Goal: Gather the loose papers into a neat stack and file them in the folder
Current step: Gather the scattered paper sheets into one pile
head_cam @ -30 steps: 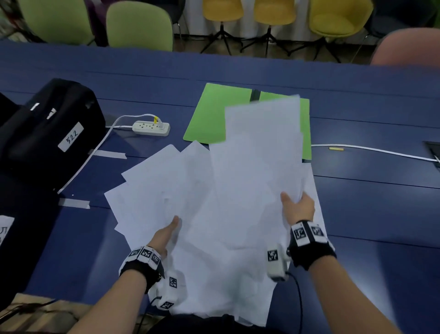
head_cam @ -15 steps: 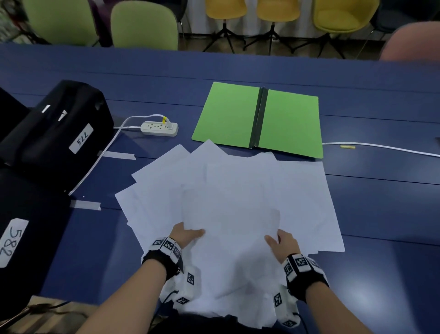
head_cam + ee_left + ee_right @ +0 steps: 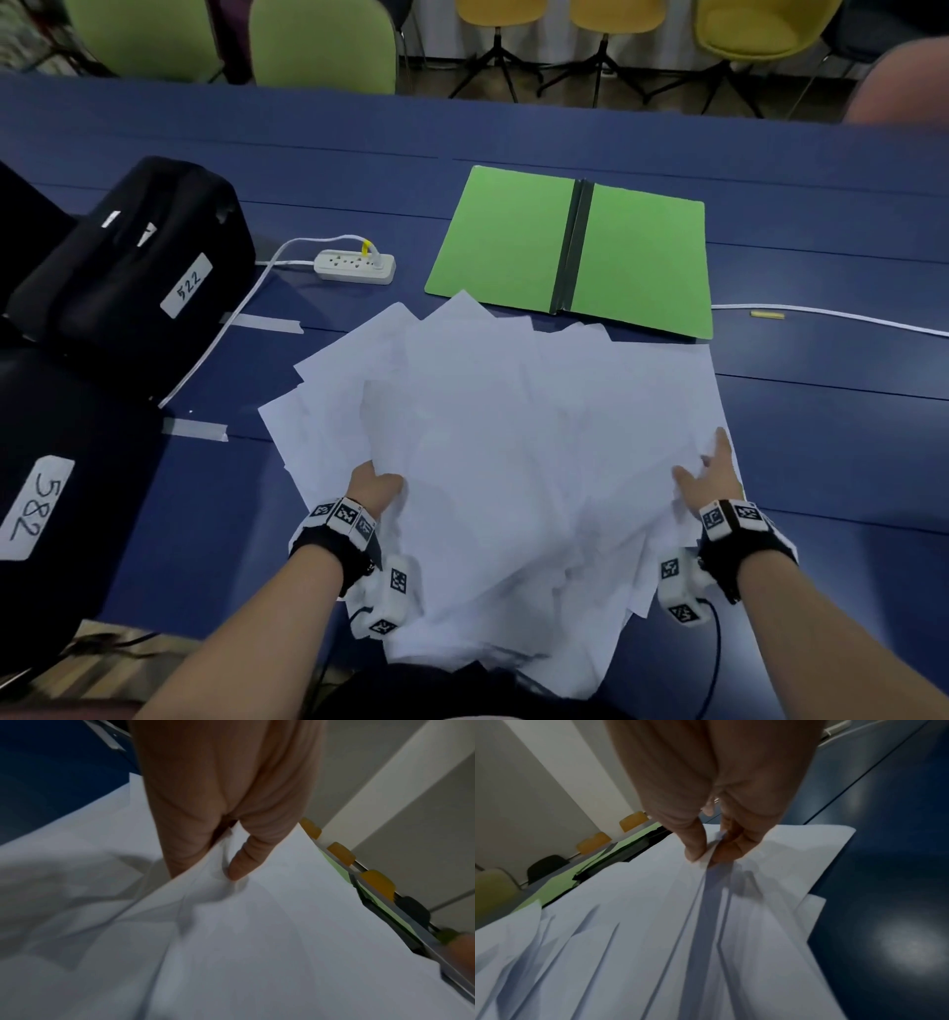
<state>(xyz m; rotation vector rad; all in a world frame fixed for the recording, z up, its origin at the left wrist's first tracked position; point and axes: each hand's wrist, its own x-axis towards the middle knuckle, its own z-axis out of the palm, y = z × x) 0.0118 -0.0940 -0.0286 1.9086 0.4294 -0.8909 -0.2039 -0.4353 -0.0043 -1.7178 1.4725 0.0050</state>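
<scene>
Several loose white papers [image 3: 513, 437] lie fanned and overlapping on the blue table [image 3: 832, 462], their near ends hanging over the front edge. My left hand [image 3: 377, 485] pinches the pile's left side, thumb on top and fingers tucked under the sheets [image 3: 257, 923]. My right hand [image 3: 706, 470] is at the pile's right side; in the right wrist view its thumb and fingers [image 3: 695, 850] pinch a raised fold of paper [image 3: 654, 923]. The green folder [image 3: 513, 241] lies open and flat just beyond the pile, its dark spine in the middle.
A black bag labelled 522 [image 3: 128, 257] and a second black case labelled 582 [image 3: 51, 488] stand at the left. A white power strip [image 3: 356, 265] with its cable lies left of the folder. Another white cable [image 3: 847, 321] runs off to the right. Chairs [image 3: 323, 46] line the far edge.
The sheets that were held up have come down flat on the table. My right hand has moved outward to the pile's right side, while the left stays at the left side.
</scene>
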